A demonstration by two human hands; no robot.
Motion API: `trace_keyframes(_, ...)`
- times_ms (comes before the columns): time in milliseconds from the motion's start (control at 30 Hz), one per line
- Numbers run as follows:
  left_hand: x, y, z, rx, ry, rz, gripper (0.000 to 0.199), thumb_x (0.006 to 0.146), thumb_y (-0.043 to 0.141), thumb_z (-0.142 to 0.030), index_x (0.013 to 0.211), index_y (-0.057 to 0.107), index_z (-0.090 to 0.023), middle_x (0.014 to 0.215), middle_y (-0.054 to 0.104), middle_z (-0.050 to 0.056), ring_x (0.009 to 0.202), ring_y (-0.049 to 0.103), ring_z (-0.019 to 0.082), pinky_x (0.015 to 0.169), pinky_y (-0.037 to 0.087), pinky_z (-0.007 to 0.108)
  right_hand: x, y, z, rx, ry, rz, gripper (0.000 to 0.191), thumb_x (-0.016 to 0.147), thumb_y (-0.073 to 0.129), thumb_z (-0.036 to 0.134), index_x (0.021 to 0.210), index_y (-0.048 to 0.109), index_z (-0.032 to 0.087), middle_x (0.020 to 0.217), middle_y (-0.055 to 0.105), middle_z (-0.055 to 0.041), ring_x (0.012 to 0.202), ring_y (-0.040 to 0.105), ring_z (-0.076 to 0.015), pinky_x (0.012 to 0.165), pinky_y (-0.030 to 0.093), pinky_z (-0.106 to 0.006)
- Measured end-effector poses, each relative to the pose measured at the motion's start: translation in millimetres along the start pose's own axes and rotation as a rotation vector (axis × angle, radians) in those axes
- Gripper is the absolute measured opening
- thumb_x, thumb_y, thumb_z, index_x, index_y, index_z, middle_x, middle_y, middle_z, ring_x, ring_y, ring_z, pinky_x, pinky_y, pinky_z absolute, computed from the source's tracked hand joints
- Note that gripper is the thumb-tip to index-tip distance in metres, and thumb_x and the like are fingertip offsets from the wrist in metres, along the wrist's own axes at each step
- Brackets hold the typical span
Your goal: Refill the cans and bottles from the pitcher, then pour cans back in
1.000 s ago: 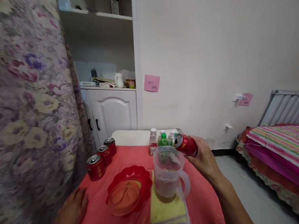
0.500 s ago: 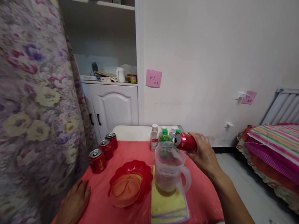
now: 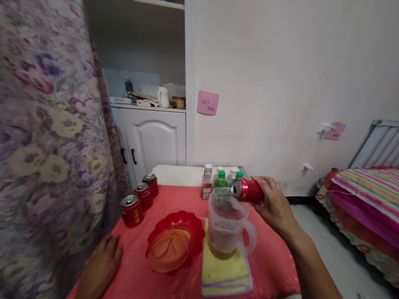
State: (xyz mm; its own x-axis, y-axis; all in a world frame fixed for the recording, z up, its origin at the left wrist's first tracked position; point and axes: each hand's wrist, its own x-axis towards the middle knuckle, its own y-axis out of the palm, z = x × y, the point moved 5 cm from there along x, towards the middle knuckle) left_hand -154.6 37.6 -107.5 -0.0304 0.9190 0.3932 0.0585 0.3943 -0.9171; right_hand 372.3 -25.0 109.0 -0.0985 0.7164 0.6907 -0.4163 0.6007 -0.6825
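My right hand [image 3: 273, 201] grips a red drink can [image 3: 247, 191], tipped with its opened top to the left over the rim of a clear plastic pitcher [image 3: 225, 225]. Some liquid shows low in the pitcher, which stands on a folded yellow cloth [image 3: 225, 279]. Whether a stream is leaving the can is too blurred to tell. Flat at the table's left edge, my left hand [image 3: 103, 261] rests open and holds nothing. Nearest to it are a red scalloped dish [image 3: 196, 230] with a round translucent lid [image 3: 168, 251] on it, and three upright red cans [image 3: 132, 211].
Several bottles with white or green caps [image 3: 221, 179] stand behind the pitcher on the red-covered table [image 3: 169, 199]. A floral curtain [image 3: 48, 126] hangs at the left. Behind are a white cabinet [image 3: 156, 140] and the wall; a bed [image 3: 379, 201] is at the right.
The view has shifted slightly. My right hand still holds the can tipped over the pitcher, and my left hand stays on the table.
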Motion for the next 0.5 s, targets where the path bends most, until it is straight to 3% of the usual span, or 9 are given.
trace_keyframes(367,1.4,-3.7,-3.5,-0.007,-0.02,0.032,0.059,0.096,0.021,-0.039,0.127,0.058,-0.005,0.137,0.057,0.022,0.124,0.059,0.031,0.105,0.046,0.045,1.0,-1.8,2.0,-0.005,-0.047,0.004,0.074,0.073,0.056,0.007,0.142,0.042,0.029,0.129,0.057,-0.0104,0.113,0.054,-0.0327,0.093,0.052,-0.052)
trace_keyframes(500,0.0,-3.4,-1.7,-0.037,-0.026,-0.018,0.054,0.095,0.026,-0.038,0.125,0.06,-0.01,0.135,0.06,0.019,0.123,0.059,0.03,0.101,0.049,0.044,1.6,-3.5,3.3,0.017,-0.07,-0.026,0.071,0.071,0.055,0.006,0.138,0.045,0.028,0.126,0.06,-0.0103,0.113,0.054,-0.0328,0.095,0.05,-0.054)
